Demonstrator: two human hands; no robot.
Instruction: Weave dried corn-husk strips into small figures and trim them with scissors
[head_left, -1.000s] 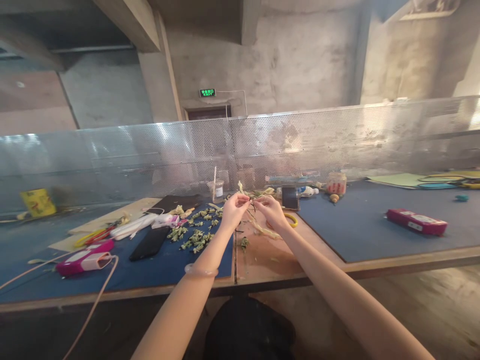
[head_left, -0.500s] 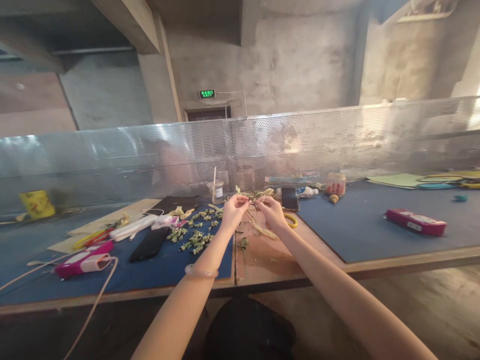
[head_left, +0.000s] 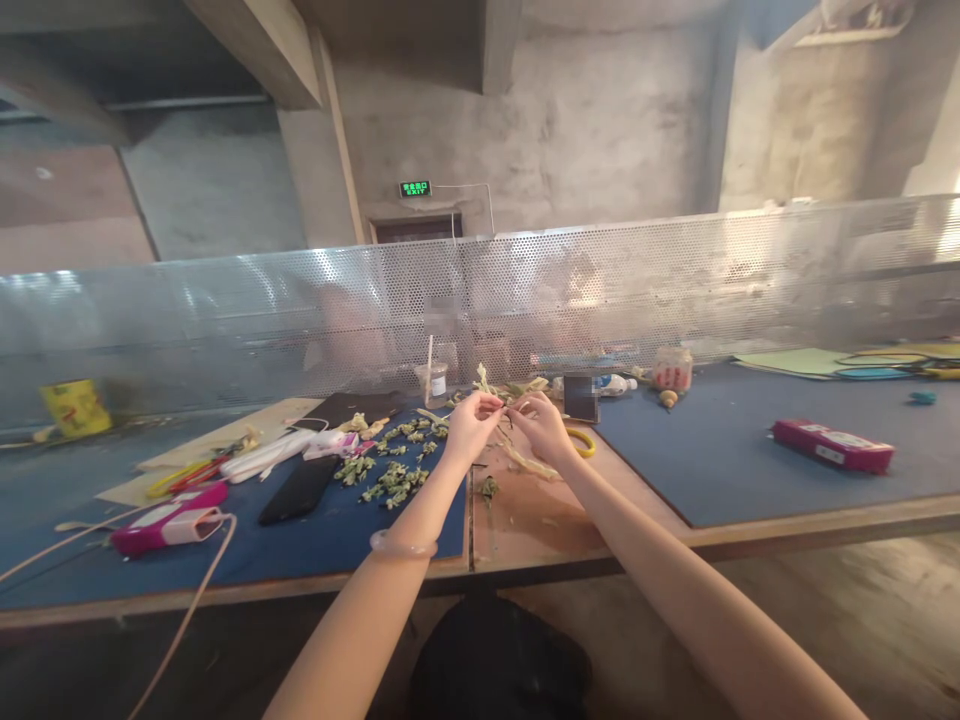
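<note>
Arms stretched across a worktable, a person brings both hands together at fingertip level over its bare wooden section (head_left: 551, 515). The left hand (head_left: 471, 425) bends inward at the wrist, its thumb and forefinger pinching a pale green sprig (head_left: 482, 378) whose top pokes up on the far side of the knuckles. The right hand (head_left: 541, 425) angles in from the right, fingers curled and tips just beside the left's; from where I stand, I cannot tell whether they grip the same stem. The forearms spread toward the near side and run out of view short of the elbows, a pale bracelet (head_left: 403, 544) circling the left one.

The sprig's lower end is lost behind the fingers, and the strands around it blur into the plant scraps at the far side. A yellow ring (head_left: 581, 443) shows only in part past the right wrist, and a dark upright panel (head_left: 580, 397) hides part of a clear bottle (head_left: 619, 383). To the left, green clusters (head_left: 394, 483) dot a blue mat (head_left: 367, 535), near a black phone (head_left: 298, 490). Shapes on the perforated metal screen (head_left: 637, 270) at the far side are too hazy to make out.
</note>
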